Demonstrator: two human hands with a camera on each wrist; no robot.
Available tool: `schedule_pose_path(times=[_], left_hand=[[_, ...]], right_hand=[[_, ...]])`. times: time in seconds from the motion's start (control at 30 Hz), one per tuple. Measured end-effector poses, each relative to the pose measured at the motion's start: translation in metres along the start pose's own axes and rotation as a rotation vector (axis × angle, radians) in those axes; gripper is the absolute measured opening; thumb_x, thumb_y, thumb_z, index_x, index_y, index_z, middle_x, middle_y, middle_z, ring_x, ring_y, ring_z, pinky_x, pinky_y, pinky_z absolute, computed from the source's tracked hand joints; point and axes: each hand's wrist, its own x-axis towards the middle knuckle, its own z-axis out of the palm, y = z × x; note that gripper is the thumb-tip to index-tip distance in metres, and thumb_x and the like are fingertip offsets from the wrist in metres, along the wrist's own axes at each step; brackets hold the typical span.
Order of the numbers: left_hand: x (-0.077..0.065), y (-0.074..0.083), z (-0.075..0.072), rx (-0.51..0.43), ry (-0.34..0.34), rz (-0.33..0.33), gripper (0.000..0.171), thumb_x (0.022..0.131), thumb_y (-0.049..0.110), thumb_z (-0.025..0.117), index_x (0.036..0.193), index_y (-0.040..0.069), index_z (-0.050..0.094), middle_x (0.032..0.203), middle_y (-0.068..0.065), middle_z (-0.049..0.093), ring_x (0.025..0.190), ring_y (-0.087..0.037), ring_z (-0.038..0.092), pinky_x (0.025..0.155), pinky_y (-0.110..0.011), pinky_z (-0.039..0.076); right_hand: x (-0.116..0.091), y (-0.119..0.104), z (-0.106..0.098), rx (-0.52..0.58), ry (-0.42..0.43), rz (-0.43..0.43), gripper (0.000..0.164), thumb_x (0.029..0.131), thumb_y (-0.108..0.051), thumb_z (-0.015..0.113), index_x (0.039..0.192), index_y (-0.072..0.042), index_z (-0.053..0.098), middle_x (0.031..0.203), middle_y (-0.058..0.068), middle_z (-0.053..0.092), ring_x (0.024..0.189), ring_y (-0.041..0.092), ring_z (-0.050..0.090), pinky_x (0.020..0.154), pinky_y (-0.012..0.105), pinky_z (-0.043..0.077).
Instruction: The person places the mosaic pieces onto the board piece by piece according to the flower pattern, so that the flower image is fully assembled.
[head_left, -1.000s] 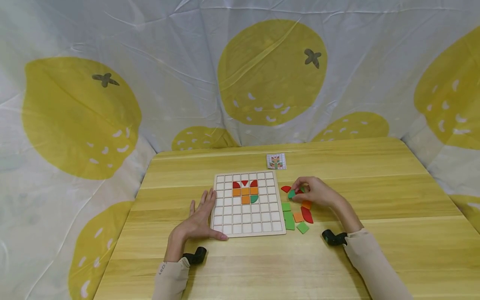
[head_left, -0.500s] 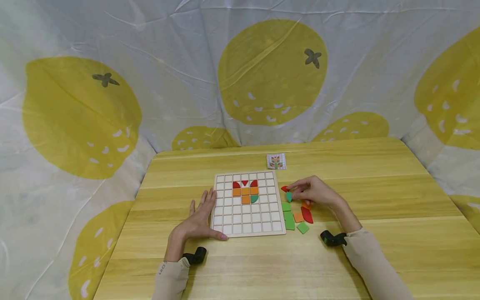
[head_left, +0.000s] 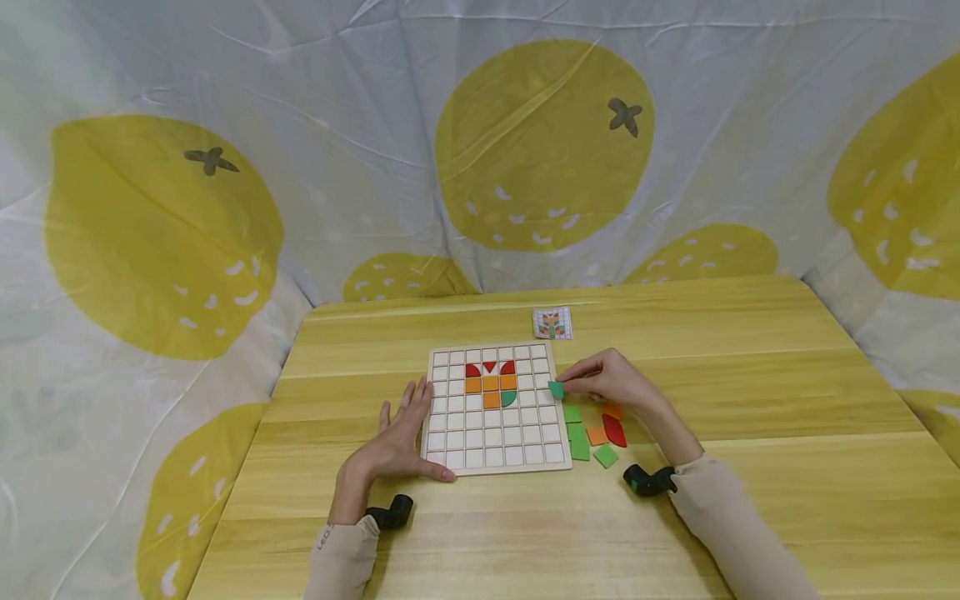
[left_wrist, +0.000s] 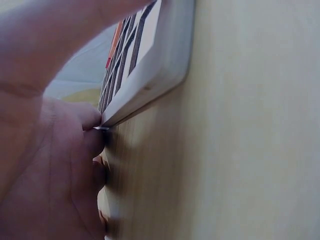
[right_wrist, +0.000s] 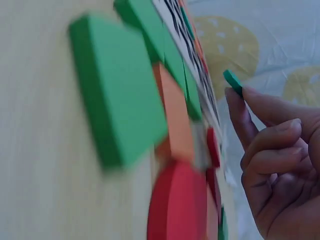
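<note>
A square wooden grid board (head_left: 512,434) lies on the table in the head view. Red, orange and green tiles form a figure in its upper middle, including a green quarter-circle (head_left: 508,398). My left hand (head_left: 392,446) rests against the board, straight fingers along the left side and thumb at the near left corner. In the left wrist view those fingertips meet the board's edge. Between thumb and index finger my right hand (head_left: 617,385) pinches a small dark green tile (head_left: 556,390) over the board's right border. The right wrist view shows this tile (right_wrist: 233,81) raised on edge.
Right of the board lie loose tiles: several light green squares (head_left: 606,456), orange pieces (head_left: 597,436) and a red piece (head_left: 614,431). Behind the board is a small pattern card (head_left: 552,322). A lemon-print cloth (head_left: 375,167) hangs at the table's far edge.
My right hand has brought the dark green tile leftward from the loose pieces to the board's right border. The left hand and the board have stayed put.
</note>
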Motion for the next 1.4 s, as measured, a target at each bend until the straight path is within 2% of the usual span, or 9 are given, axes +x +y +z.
schedule_pose_path(times=[0.3, 0.4, 0.53, 0.63, 0.73, 0.87, 1.13, 1.23, 1.4], left_hand=[[0.001, -0.001, 0.001, -0.003, 0.001, 0.0, 0.149, 0.067, 0.051, 0.096, 0.165, 0.003, -0.005, 0.175, -0.014, -0.013, 0.162, -0.035, -0.017, 0.122, -0.067, -0.019], [0.001, 0.0, 0.001, -0.003, -0.004, 0.0, 0.148, 0.068, 0.052, 0.095, 0.165, 0.003, -0.006, 0.175, -0.013, -0.013, 0.161, -0.035, -0.017, 0.122, -0.067, -0.019], [0.0, 0.0, 0.0, -0.001, -0.009, 0.003, 0.147, 0.069, 0.053, 0.094, 0.165, 0.003, -0.006, 0.175, -0.013, -0.014, 0.161, -0.035, -0.018, 0.122, -0.067, -0.019], [0.0, 0.0, 0.0, 0.003, -0.012, 0.009, 0.147, 0.07, 0.053, 0.093, 0.165, 0.003, -0.007, 0.174, -0.013, -0.014, 0.161, -0.036, -0.018, 0.122, -0.068, -0.018], [0.0, -0.001, 0.0, 0.008, -0.013, 0.01, 0.147, 0.07, 0.052, 0.093, 0.165, 0.003, -0.007, 0.174, -0.013, -0.014, 0.161, -0.036, -0.018, 0.122, -0.068, -0.018], [0.0, 0.0, 0.0, 0.006, -0.008, 0.01, 0.146, 0.07, 0.053, 0.093, 0.165, 0.003, -0.007, 0.174, -0.013, -0.014, 0.161, -0.037, -0.017, 0.122, -0.068, -0.018], [0.0, 0.0, 0.0, 0.007, -0.014, 0.005, 0.147, 0.069, 0.053, 0.093, 0.165, 0.004, -0.006, 0.175, -0.012, -0.014, 0.161, -0.035, -0.018, 0.123, -0.067, -0.018], [0.0, 0.0, -0.001, 0.003, -0.013, 0.007, 0.146, 0.07, 0.053, 0.093, 0.165, 0.004, -0.006, 0.175, -0.012, -0.014, 0.161, -0.035, -0.018, 0.123, -0.067, -0.019], [0.0, -0.001, 0.0, 0.004, -0.01, 0.012, 0.146, 0.07, 0.053, 0.093, 0.165, 0.003, -0.006, 0.175, -0.014, -0.014, 0.161, -0.036, -0.018, 0.122, -0.068, -0.018]], right_hand=[[0.024, -0.032, 0.055, 0.029, -0.001, -0.014, 0.015, 0.091, -0.012, 0.079, 0.101, -0.001, 0.082, 0.087, 0.013, 0.078, 0.046, 0.009, 0.035, 0.049, 0.021, 0.031], [0.03, -0.04, 0.074, -0.001, 0.021, -0.035, 0.011, 0.089, -0.011, 0.081, 0.096, -0.002, 0.083, 0.09, 0.014, 0.08, 0.055, 0.007, 0.048, 0.053, 0.021, 0.037], [0.038, -0.047, 0.094, -0.062, 0.068, -0.053, 0.006, 0.087, -0.01, 0.083, 0.09, -0.005, 0.084, 0.091, 0.008, 0.08, 0.072, 0.01, 0.062, 0.058, 0.021, 0.044], [0.044, -0.05, 0.104, -0.106, 0.093, -0.041, 0.004, 0.086, -0.012, 0.085, 0.085, -0.008, 0.084, 0.089, 0.005, 0.079, 0.077, 0.013, 0.065, 0.064, 0.022, 0.048], [0.048, -0.05, 0.112, -0.159, 0.108, -0.039, 0.004, 0.085, -0.013, 0.086, 0.084, -0.009, 0.084, 0.088, 0.002, 0.079, 0.082, 0.011, 0.067, 0.073, 0.024, 0.052], [0.051, -0.049, 0.116, -0.179, 0.128, -0.046, 0.004, 0.085, -0.013, 0.086, 0.084, -0.009, 0.083, 0.086, 0.001, 0.079, 0.081, 0.009, 0.066, 0.076, 0.025, 0.053], [0.052, -0.045, 0.118, -0.143, 0.117, -0.086, 0.011, 0.08, -0.011, 0.088, 0.089, -0.009, 0.083, 0.069, -0.001, 0.065, 0.064, 0.009, 0.052, 0.059, 0.021, 0.039], [0.051, -0.044, 0.119, -0.141, 0.117, -0.085, 0.013, 0.077, -0.011, 0.09, 0.089, -0.01, 0.084, 0.065, -0.003, 0.059, 0.061, 0.01, 0.048, 0.057, 0.021, 0.036], [0.051, -0.046, 0.122, -0.169, 0.132, -0.066, 0.012, 0.077, -0.011, 0.091, 0.088, -0.011, 0.085, 0.064, -0.004, 0.059, 0.061, 0.009, 0.046, 0.057, 0.021, 0.034]])
